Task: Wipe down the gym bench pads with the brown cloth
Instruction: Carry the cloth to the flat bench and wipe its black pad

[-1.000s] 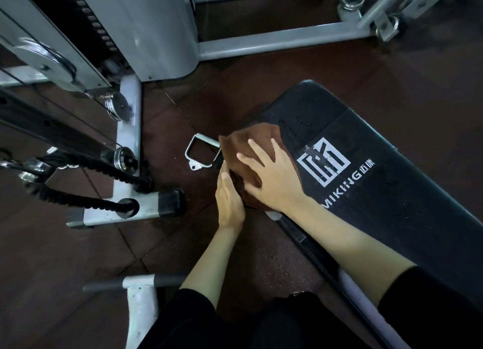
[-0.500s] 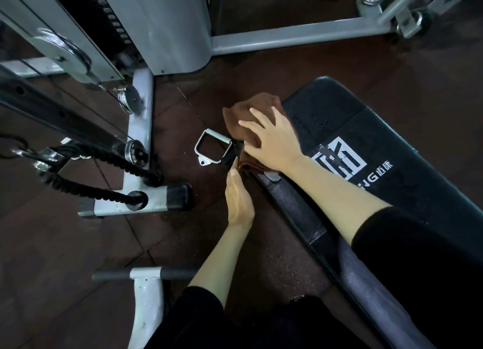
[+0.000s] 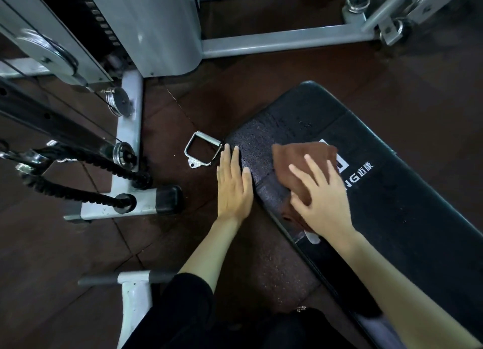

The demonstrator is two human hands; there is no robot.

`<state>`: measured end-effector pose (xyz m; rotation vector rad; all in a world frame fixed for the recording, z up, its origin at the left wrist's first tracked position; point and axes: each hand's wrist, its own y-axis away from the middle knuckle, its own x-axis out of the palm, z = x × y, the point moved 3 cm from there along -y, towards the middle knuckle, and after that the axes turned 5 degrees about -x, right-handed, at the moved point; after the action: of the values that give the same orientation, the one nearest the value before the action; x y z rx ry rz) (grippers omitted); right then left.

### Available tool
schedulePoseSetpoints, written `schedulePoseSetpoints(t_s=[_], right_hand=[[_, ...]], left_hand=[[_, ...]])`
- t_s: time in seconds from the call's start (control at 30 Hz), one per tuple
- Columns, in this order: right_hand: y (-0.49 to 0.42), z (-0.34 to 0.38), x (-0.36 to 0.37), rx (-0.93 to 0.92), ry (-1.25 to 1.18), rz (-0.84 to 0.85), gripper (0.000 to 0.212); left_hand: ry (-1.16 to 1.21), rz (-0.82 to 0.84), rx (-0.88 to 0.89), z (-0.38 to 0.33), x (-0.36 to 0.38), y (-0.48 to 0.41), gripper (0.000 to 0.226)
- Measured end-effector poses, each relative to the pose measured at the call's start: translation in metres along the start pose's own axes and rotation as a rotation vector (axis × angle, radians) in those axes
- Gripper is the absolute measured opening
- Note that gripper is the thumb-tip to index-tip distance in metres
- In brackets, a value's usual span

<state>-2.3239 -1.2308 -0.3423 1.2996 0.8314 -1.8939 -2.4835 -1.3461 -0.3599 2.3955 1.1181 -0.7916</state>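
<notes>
— Changed?
— Cloth (image 3: 300, 160) slides from the pad's (image 3: 392, 205) end onto its top, under the flat, open right hand (image 3: 324, 199); left hand (image 3: 232, 184) rests open at the edge.
— Meaning?
— End wiped, length remains, I'd say.

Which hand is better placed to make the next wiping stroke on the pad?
Right: the right hand presses the brown cloth on the bench pad; the left hand lies flat at its edge.

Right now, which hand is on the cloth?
The right hand, fingers spread flat on the brown cloth atop the bench pad. The left hand lies at the pad's edge, no cloth under it.
</notes>
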Motion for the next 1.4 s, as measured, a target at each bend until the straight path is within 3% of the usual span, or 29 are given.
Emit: schedulePoseSetpoints(t_s=[0.17,0.23,0.37,0.57,0.7,0.9,1.03,1.23,1.4], right_hand=[[0.0,0.022,-0.003,0.357,-0.008,-0.125,0.059],[0.009,0.031,0.0,0.243,0.006,-0.096,0.059],[0.018,0.023,0.001,-0.166,-0.042,0.042,0.061],[-0.03,-0.013,-0.003,-0.399,-0.032,0.162,0.063],[-0.084,-0.036,-0.002,-0.462,0.002,0.173,0.058],[-0.148,-0.057,-0.002,-0.052,0.013,0.007,0.056],[-0.154,-0.037,0.007,0.19,0.018,0.037,0.055],[-0.137,-0.018,0.011,-0.24,0.01,0.077,0.056],[-0.151,-0.031,0.008,-0.437,0.026,0.203,0.055]], left_hand=[[-0.086,0.019,0.025,0.002,0.0,-0.003,0.062],[-0.099,0.032,0.023,0.003,-0.001,-0.002,0.063],[-0.141,0.067,0.001,-0.001,-0.004,-0.002,0.061],[-0.27,0.046,0.045,-0.016,0.0,-0.01,0.063],[-0.391,0.008,0.071,-0.026,0.011,-0.025,0.067],[-0.533,0.017,0.093,-0.034,0.024,-0.038,0.067],[-0.555,0.008,0.087,-0.033,0.024,-0.037,0.067],[-0.583,0.018,0.075,-0.033,0.023,-0.038,0.07],[-0.629,0.048,0.087,-0.036,0.022,-0.038,0.072]])
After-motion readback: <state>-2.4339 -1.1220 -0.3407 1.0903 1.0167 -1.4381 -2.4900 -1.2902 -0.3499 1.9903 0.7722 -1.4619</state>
